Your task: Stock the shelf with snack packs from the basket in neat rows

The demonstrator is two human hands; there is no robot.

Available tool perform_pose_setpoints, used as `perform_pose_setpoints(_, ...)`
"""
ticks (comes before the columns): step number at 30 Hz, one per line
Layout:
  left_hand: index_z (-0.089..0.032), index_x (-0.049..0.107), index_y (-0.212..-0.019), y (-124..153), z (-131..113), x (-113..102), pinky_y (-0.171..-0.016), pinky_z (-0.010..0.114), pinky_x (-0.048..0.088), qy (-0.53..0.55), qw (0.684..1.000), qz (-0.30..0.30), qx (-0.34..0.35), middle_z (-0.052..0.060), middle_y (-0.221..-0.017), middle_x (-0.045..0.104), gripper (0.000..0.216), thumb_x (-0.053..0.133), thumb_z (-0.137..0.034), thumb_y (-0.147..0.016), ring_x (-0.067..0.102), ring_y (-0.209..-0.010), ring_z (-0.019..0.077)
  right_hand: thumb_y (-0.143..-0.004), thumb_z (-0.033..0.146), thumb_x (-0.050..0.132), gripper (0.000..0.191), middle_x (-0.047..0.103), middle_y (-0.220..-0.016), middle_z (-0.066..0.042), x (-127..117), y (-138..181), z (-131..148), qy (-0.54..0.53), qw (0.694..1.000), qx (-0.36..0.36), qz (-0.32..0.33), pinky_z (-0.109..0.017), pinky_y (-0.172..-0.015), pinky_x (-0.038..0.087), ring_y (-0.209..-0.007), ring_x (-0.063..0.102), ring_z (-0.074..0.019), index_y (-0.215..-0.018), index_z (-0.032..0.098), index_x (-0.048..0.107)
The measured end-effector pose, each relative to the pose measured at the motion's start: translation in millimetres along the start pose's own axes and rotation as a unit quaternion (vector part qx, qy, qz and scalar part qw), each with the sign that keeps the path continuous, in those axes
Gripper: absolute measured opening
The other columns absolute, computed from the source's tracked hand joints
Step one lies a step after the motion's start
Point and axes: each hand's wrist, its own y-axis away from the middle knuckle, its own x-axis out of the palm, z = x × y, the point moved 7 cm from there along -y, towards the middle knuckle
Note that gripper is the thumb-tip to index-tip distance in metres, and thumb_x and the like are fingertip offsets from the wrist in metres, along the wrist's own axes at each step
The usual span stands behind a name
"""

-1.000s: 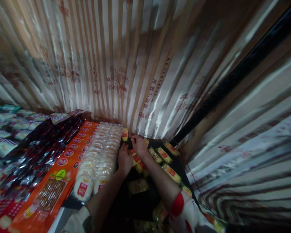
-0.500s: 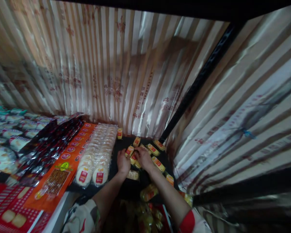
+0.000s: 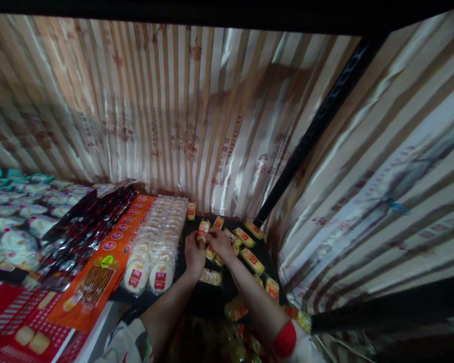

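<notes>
A small yellow snack packet (image 3: pixel 203 227) with a red-and-white label is held upright over the dark shelf surface (image 3: pixel 191 297). My left hand (image 3: pixel 194 256) grips it from the left and below, fingers curled. My right hand (image 3: pixel 220 243) is closed too, its fingertips meeting the packet's right side. Partly hidden under my right hand are more yellow packets (image 3: pixel 211 252). Beyond the hands another packet (image 3: pixel 218 222) stands by the wrapped wall. A paler packet (image 3: pixel 211 276) lies flat between my forearms, and several more are scattered right of my right hand, such as this packet (image 3: pixel 251 260).
To the left stand rows of round white rice crackers (image 3: pixel 161 275) in clear wrap, orange stick-snack bags (image 3: pixel 94 282) and dark shiny bags (image 3: pixel 87 229). A black post (image 3: pixel 310 136) slants up at the right. Below the shelf edge is a blurred heap of yellow packets (image 3: pixel 238 348).
The packet in my hands has tipped more upright, and my right hand has come closer to its side. The whole view has shifted slightly, with things appearing further right.
</notes>
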Motion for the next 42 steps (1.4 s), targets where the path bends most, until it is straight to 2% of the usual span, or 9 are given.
perform_pose_setpoints(3, -0.007, 0.055, -0.113, -2.3, -0.8, 4.2, -0.103, 0.038, 0.034, 0.004, 1.000, 0.003, 0.005, 0.018, -0.121, 0.054, 0.037, 0.043, -0.017, -0.079, 0.047, -0.118, 0.0255, -0.080, 0.028, 0.054, 0.023, 0.070, -0.090, -0.004, 3.5, -16.2, 3.3, 0.025, 0.999, 0.001, -0.019, -0.025, -0.073, 0.045, -0.083, 0.064, -0.0163, -0.098, 0.018, 0.064)
perform_pose_setpoints(7, -0.012, 0.051, -0.122, -9.3, 3.8, 16.0, -0.109, 0.035, 0.027, 0.090, 0.996, 0.022, -0.006, 0.013, -0.134, 0.047, 0.042, 0.034, -0.026, -0.087, 0.040, -0.127, 0.0197, -0.081, 0.028, 0.054, 0.023, 0.069, -0.092, -0.005, 10.4, -38.1, 12.2, 0.078, 0.996, 0.002, -0.037, -0.025, -0.074, 0.044, -0.086, 0.063, -0.0168, -0.100, 0.018, 0.063)
perform_pose_setpoints(11, -0.012, 0.045, -0.128, -25.0, 23.4, 25.9, -0.109, 0.032, 0.027, 0.155, 0.985, 0.027, -0.075, 0.011, -0.136, 0.046, 0.046, 0.032, -0.031, -0.088, 0.040, -0.127, 0.0169, -0.081, 0.027, 0.055, 0.023, 0.069, -0.089, -0.005, 22.1, -55.0, 21.3, 0.104, 0.994, -0.018, -0.032, -0.025, -0.074, 0.044, -0.085, 0.063, -0.0167, -0.101, 0.018, 0.063)
perform_pose_setpoints(16, -0.012, 0.048, -0.126, -46.6, 35.8, 29.6, -0.109, 0.031, 0.027, 0.180, 0.979, 0.015, -0.093, 0.010, -0.135, 0.047, 0.046, 0.032, -0.034, -0.089, 0.041, -0.126, 0.0173, -0.083, 0.029, 0.054, 0.023, 0.069, -0.091, -0.004, 36.3, -69.5, 26.5, 0.110, 0.993, -0.038, -0.030, -0.025, -0.075, 0.044, -0.086, 0.063, -0.0166, -0.102, 0.020, 0.062)
perform_pose_setpoints(21, -0.014, 0.050, -0.124, -58.5, 40.6, 34.9, -0.109, 0.032, 0.026, 0.187, 0.976, 0.016, -0.111, 0.008, -0.134, 0.049, 0.044, 0.030, -0.034, -0.090, 0.042, -0.126, 0.0179, -0.082, 0.027, 0.053, 0.027, 0.066, -0.104, -0.008, 46.4, -79.6, 29.0, 0.110, 0.992, -0.049, -0.025, -0.025, -0.080, 0.044, -0.094, 0.062, -0.0173, -0.106, 0.018, 0.061)
perform_pose_setpoints(30, -0.013, 0.052, -0.123, -64.2, 35.5, 32.4, -0.109, 0.031, 0.025, 0.170, 0.983, 0.006, -0.068, 0.010, -0.132, 0.050, 0.046, 0.029, -0.034, -0.089, 0.042, -0.126, 0.0177, -0.085, 0.030, 0.048, 0.033, 0.066, -0.106, -0.008, 55.9, -84.3, 26.8, 0.120, 0.992, -0.043, -0.007, -0.026, -0.080, 0.044, -0.095, 0.062, -0.0183, -0.114, 0.018, 0.057)
perform_pose_setpoints(34, -0.015, 0.054, -0.122, -64.3, 38.9, 33.8, -0.109, 0.032, 0.026, 0.173, 0.982, 0.001, -0.079, 0.008, -0.132, 0.051, 0.045, 0.032, -0.037, -0.089, 0.041, -0.127, 0.0186, -0.085, 0.031, 0.047, 0.032, 0.065, -0.110, -0.006, 58.0, -85.2, 24.9, 0.135, 0.990, -0.046, -0.017, -0.026, -0.081, 0.044, -0.096, 0.062, -0.0182, -0.114, 0.021, 0.056)
perform_pose_setpoints(42, -0.014, 0.049, -0.127, -62.1, 38.5, 34.5, -0.110, 0.030, 0.023, 0.148, 0.987, 0.004, -0.067, 0.007, -0.137, 0.045, 0.046, 0.029, -0.032, -0.089, 0.038, -0.129, 0.0160, -0.085, 0.027, 0.046, 0.032, 0.064, -0.109, -0.005, 66.0, -85.9, 21.6, 0.083, 0.994, -0.065, -0.018, -0.026, -0.085, 0.043, -0.098, 0.059, -0.0163, -0.115, 0.022, 0.056)
